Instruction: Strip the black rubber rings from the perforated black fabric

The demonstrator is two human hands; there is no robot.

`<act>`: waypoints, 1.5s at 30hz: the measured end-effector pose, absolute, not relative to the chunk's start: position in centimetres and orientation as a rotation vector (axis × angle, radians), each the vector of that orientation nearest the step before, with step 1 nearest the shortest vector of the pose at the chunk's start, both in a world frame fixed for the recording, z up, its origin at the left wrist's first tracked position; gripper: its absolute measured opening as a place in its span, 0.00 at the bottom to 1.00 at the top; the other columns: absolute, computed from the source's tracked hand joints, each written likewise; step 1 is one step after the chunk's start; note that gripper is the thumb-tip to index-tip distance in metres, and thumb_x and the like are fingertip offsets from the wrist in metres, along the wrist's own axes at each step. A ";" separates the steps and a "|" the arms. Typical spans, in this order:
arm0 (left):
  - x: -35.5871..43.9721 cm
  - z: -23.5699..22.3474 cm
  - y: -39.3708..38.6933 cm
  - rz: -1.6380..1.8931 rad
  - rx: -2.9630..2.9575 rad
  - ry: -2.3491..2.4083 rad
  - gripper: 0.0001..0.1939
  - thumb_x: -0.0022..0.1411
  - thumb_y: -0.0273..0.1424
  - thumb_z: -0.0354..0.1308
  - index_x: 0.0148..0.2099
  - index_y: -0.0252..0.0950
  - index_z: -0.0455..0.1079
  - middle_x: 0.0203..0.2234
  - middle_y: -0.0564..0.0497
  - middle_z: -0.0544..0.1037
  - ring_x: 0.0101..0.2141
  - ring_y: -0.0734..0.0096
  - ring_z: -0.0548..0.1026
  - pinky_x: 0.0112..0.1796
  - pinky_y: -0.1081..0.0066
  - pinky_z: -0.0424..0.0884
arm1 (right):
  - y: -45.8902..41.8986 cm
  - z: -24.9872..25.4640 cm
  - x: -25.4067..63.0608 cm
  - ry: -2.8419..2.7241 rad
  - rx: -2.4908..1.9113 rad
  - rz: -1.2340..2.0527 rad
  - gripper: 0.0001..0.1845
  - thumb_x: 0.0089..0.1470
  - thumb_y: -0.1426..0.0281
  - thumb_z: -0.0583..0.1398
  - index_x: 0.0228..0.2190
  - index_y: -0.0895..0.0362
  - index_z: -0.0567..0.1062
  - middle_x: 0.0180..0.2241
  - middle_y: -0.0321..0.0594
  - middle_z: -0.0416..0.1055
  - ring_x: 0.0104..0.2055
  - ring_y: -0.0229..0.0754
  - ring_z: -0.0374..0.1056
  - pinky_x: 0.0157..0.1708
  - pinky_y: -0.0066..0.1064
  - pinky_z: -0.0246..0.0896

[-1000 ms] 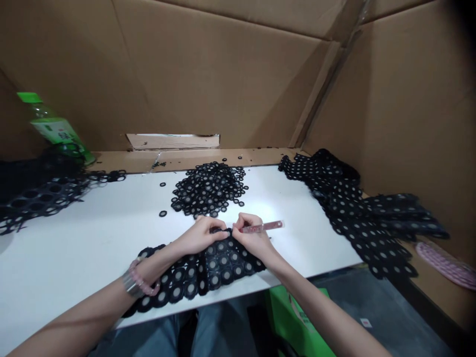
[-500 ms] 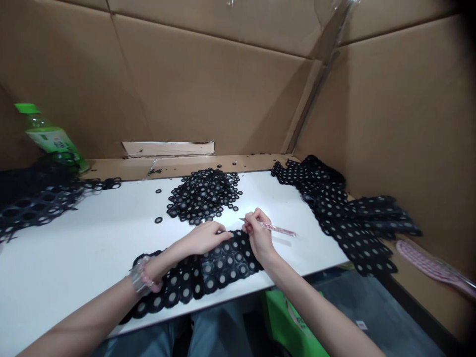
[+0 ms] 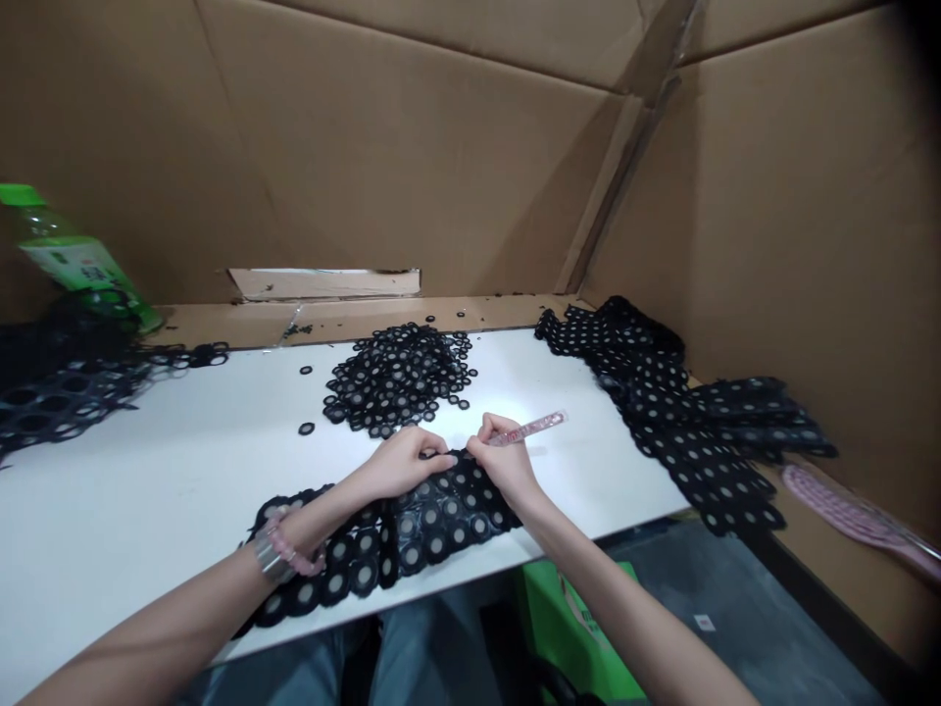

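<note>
The left hand (image 3: pixel 412 461) pinches the upper edge of the black dotted strip (image 3: pixel 445 510), which lies along the near edge of the white counter (image 3: pixel 183 480). The right hand (image 3: pixel 504 456) grips a slim pink tool (image 3: pixel 540 427) (its tip is hidden by the fingers) at that same upper edge. Just beyond sits a pile of black rings (image 3: pixel 397 378), some with pale centres.

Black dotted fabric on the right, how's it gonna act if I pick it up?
The black dotted fabric is probably floppy, since it lies bunched and folded. It looks thin, so it's likely light for its size.
</note>
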State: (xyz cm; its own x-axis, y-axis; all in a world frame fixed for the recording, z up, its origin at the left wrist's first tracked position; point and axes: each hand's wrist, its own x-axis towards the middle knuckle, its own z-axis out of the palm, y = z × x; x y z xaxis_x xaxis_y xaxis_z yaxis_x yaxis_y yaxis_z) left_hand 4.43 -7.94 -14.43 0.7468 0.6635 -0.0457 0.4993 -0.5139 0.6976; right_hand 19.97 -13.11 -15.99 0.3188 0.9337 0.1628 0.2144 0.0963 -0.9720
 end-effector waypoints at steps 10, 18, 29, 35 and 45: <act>4.5 -14.5 -8.0 0.333 2.143 0.816 0.14 0.55 0.37 0.49 0.24 0.33 0.65 0.16 0.57 0.58 0.21 0.77 0.56 0.23 0.77 0.51 | -13.2 -15.9 19.9 -1.223 -1.429 0.715 0.12 0.35 0.77 0.54 0.13 0.55 0.54 0.13 0.27 0.50 0.18 0.33 0.49 0.19 0.26 0.43; 4.4 -14.6 -8.4 0.432 2.055 0.726 0.13 0.55 0.33 0.49 0.22 0.32 0.61 0.16 0.58 0.56 0.21 0.78 0.55 0.24 0.77 0.51 | -13.4 -15.7 19.1 -1.464 -1.461 0.593 0.12 0.36 0.78 0.52 0.13 0.55 0.52 0.14 0.28 0.47 0.18 0.32 0.46 0.18 0.27 0.39; 4.6 -13.9 -7.7 0.322 2.269 0.916 0.08 0.52 0.30 0.49 0.29 0.35 0.68 0.22 0.54 0.70 0.27 0.71 0.67 0.30 0.75 0.58 | -13.0 -16.2 20.7 -0.816 -1.196 0.872 0.12 0.39 0.72 0.55 0.16 0.54 0.54 0.11 0.24 0.54 0.12 0.30 0.54 0.15 0.22 0.46; 4.8 -13.8 -7.5 0.270 2.261 0.911 0.11 0.53 0.33 0.48 0.30 0.35 0.71 0.23 0.53 0.73 0.27 0.70 0.69 0.29 0.75 0.59 | -13.0 -15.4 19.9 -1.157 -1.352 0.773 0.13 0.40 0.71 0.57 0.14 0.54 0.56 0.11 0.27 0.56 0.16 0.34 0.58 0.18 0.25 0.51; 4.7 -13.8 -7.7 0.275 2.271 0.972 0.11 0.53 0.33 0.48 0.28 0.36 0.70 0.22 0.54 0.73 0.26 0.71 0.68 0.27 0.76 0.58 | -12.7 -15.8 20.2 -1.191 -1.314 0.862 0.13 0.40 0.71 0.57 0.14 0.54 0.57 0.10 0.28 0.59 0.16 0.35 0.59 0.19 0.26 0.55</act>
